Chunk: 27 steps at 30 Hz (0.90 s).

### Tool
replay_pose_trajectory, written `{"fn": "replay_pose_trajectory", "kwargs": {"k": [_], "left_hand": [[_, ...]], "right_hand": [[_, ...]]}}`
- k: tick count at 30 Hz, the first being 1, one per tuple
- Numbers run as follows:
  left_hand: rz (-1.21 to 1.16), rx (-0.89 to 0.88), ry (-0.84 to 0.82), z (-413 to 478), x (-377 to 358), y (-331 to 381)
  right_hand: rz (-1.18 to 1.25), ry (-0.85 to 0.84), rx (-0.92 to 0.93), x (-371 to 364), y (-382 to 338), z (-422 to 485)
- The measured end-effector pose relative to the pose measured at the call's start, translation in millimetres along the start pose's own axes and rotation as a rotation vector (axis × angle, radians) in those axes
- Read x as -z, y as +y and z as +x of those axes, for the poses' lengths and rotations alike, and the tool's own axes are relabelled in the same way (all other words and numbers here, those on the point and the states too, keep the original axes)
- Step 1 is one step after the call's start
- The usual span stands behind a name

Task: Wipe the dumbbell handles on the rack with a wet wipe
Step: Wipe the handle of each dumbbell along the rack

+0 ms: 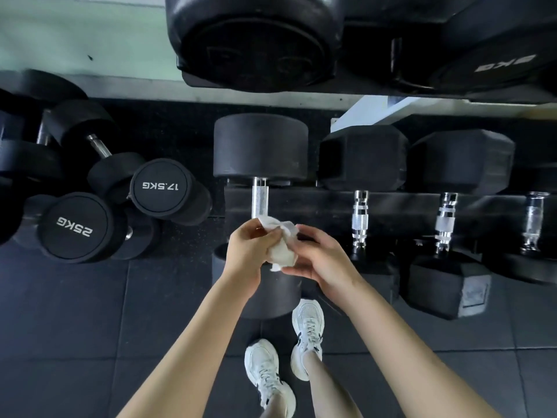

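Note:
A crumpled white wet wipe (281, 247) hangs between both hands, just in front of the lower rack (316, 203). My left hand (251, 251) pinches its upper part with curled fingers. My right hand (321, 254) holds its right side and lower edge. Right behind the wipe stands a round black dumbbell with a chrome handle (259, 197); the hands hide the handle's near end. To the right on the same rack lie three hex dumbbells, with chrome handles at the first (360, 220), second (445, 221) and third (533, 220).
Round dumbbells marked 25KG (75, 226) and 17.5KG (161, 185) lie heaped on the floor at left. An upper shelf with large black dumbbells (256, 40) overhangs at the top. My white sneakers (306, 330) stand on dark rubber floor tiles below.

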<state>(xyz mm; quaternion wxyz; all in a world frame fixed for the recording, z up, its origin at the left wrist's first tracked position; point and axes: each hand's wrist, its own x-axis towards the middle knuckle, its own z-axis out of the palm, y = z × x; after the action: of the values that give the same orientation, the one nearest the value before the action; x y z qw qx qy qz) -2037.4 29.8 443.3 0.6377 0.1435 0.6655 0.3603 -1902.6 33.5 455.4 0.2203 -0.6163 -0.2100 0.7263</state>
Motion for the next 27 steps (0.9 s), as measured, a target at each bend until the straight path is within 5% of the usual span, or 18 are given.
{"fn": "replay_pose_trajectory", "kwargs": {"k": [12, 16, 20, 27], "left_hand": [[0.215, -0.090, -0.041, -11, -44, -15], [0.281, -0.147, -0.033, 7, -74, -27], [0.310, -0.171, 0.017, 26, -107, -40], [0.297, -0.388, 0.273, 45, -141, -30]], "right_hand": [[-0.483, 0.787, 0.437, 112, 5, -10], [-0.711, 0.735, 0.629, 133, -11, 25], [-0.959, 0.452, 0.560, 142, 2, 73], [-0.275, 0.736, 0.370, 137, 4, 106]]}}
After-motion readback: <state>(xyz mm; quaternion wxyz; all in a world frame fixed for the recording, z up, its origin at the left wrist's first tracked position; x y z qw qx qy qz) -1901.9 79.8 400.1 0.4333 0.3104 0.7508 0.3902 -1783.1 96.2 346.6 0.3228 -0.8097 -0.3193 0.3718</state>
